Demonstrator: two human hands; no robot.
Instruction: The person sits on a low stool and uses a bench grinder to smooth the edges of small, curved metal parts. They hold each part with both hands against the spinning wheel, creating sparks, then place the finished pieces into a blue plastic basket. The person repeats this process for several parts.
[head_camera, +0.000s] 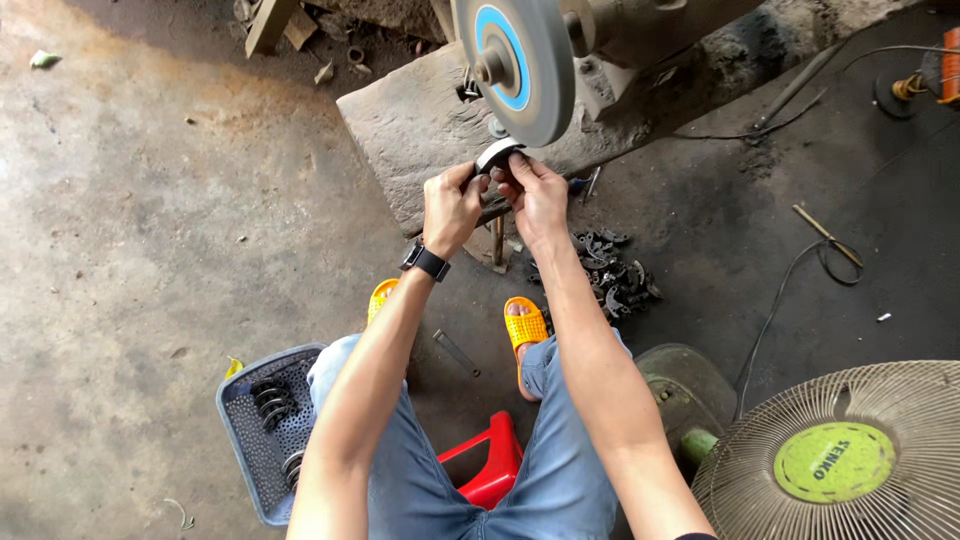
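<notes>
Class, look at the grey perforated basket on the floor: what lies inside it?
Inside the basket lie dark curved metal pieces, stacked in a row, with more lower down. The person's left arm and knee cover its right side, so anything there is hidden.

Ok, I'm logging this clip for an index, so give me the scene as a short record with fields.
setting: concrete workshop floor
left hand: grips the curved metal piece
right hand: grips the same piece
piece position: at the grinding wheel lower edge
right of feet: pile of dark metal parts
left of knee: grey basket
seat: red stool
lower right: fan
</notes>
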